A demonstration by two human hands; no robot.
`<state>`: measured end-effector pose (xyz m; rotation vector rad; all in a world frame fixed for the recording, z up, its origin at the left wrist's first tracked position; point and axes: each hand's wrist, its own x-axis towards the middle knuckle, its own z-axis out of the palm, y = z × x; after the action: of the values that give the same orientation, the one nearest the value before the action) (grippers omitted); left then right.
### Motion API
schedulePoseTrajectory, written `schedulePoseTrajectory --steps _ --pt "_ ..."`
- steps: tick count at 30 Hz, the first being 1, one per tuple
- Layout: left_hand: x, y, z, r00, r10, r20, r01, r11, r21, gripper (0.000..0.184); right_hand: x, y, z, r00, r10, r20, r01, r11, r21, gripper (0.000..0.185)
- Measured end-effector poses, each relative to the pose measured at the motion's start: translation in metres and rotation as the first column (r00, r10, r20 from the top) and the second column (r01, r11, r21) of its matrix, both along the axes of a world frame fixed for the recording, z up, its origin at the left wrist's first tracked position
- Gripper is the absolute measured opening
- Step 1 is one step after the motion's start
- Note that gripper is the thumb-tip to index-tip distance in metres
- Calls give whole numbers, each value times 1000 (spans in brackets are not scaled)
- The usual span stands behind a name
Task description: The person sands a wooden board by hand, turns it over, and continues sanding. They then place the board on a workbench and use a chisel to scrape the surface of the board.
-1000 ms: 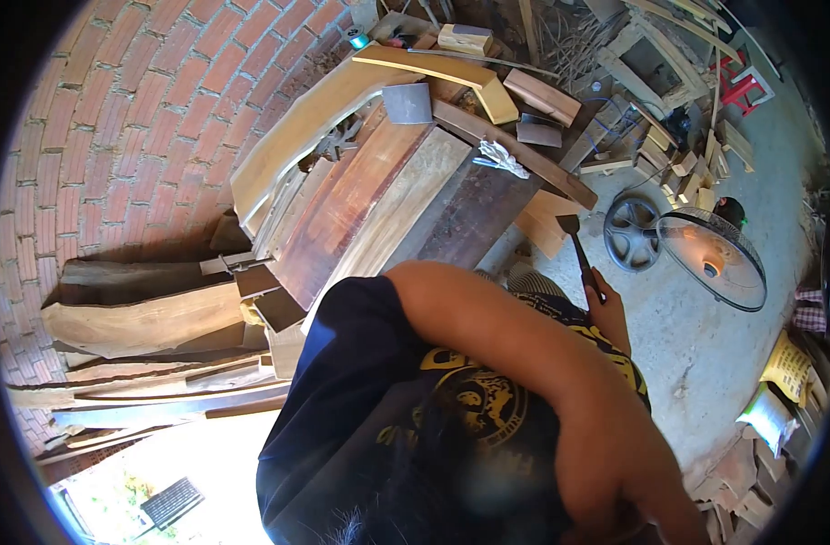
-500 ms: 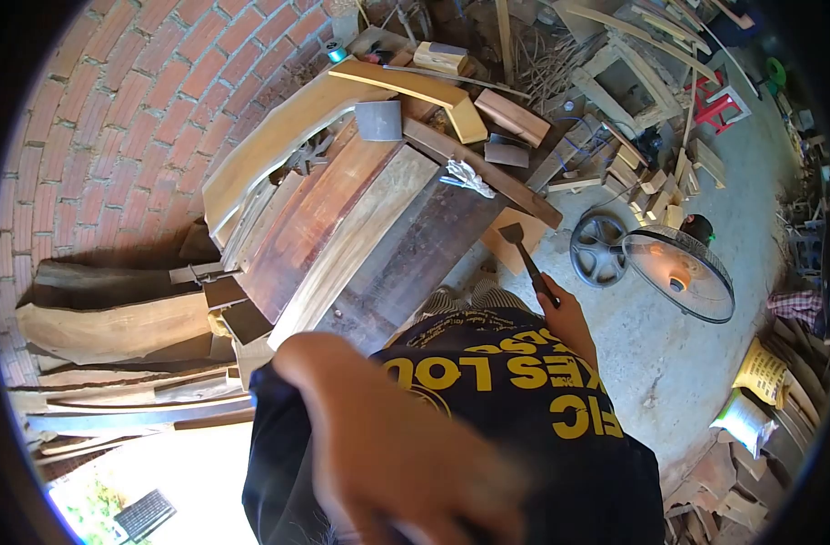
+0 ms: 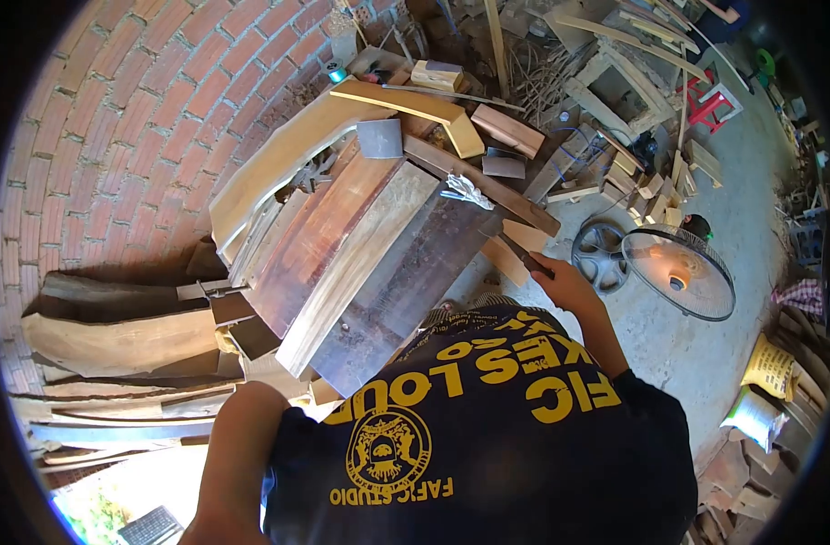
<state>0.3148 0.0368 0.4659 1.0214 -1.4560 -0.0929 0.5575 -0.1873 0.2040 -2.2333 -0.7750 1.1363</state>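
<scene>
My right hand (image 3: 565,283) is closed around the dark handle of a scraper (image 3: 515,247). The blade shows almost edge-on, close to the right end of a workbench of planks, beside a brown flat sheet (image 3: 508,263). Whether the blade touches the bench, I cannot tell. Of my left side only the bent arm (image 3: 238,450) appears at lower left; its hand is out of the picture. On the bench, the dark board (image 3: 406,254) lies nearest me, with a pale plank (image 3: 365,259) alongside. A crumpled silvery wrapper (image 3: 469,191) rests near the far right corner.
Grey sandpaper pieces (image 3: 379,139) and a yellowish angled wooden piece (image 3: 419,107) lie at the bench's back. A standing fan (image 3: 678,272) is on the right, near a red stool (image 3: 711,104). Stacked boards (image 3: 124,341) line the brick wall (image 3: 115,154).
My left hand, blurred in front of my chest before, has left the view. My right hand has moved slightly up toward the bench, and the scraper has turned from blade-flat to nearly edge-on.
</scene>
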Motion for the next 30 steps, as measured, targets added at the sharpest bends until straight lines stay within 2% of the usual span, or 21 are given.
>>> schedulePoseTrajectory --steps 2,3,8,13,14,16,20,23,26,28,30 --pt "-17 8 -14 998 -59 26 60 997 -38 36 2 6 -1 996 80 48 -79 997 -20 45" --pt "-24 11 -21 996 -84 38 86 995 -57 36 5 6 -17 988 130 83 -133 990 36 44" --pt "-51 20 -38 979 -170 111 185 973 -135 38 0 28 -11 975 212 72 -212 977 -15 44" --pt "-62 28 -63 935 -278 219 323 924 -207 39 -5 38 -30 952 270 143 -276 961 27 45" --pt "-62 29 -71 921 -302 246 357 906 -226 40 -7 40 -21 954 261 146 -265 964 9 45" --pt "-63 30 -88 889 -344 301 424 869 -257 41 -12 50 2 962 270 45 -261 953 -156 44" --pt "-68 25 -121 822 -384 421 524 799 -294 42 -6 54 -11 917 371 148 -347 923 -168 43" --pt "-87 19 -141 795 -368 482 545 781 -304 43 -5 66 1 949 315 -22 -311 923 -227 44" --pt "-107 19 -152 769 -370 521 569 768 -293 44 0 78 8 932 362 -30 -354 890 -288 42" --pt "-117 20 -160 744 -383 547 597 750 -286 45 -1 83 8 916 402 -16 -390 879 -274 41" --pt "-127 23 -169 715 -399 574 628 727 -277 46 -6 88 19 880 458 124 -407 863 -298 41"
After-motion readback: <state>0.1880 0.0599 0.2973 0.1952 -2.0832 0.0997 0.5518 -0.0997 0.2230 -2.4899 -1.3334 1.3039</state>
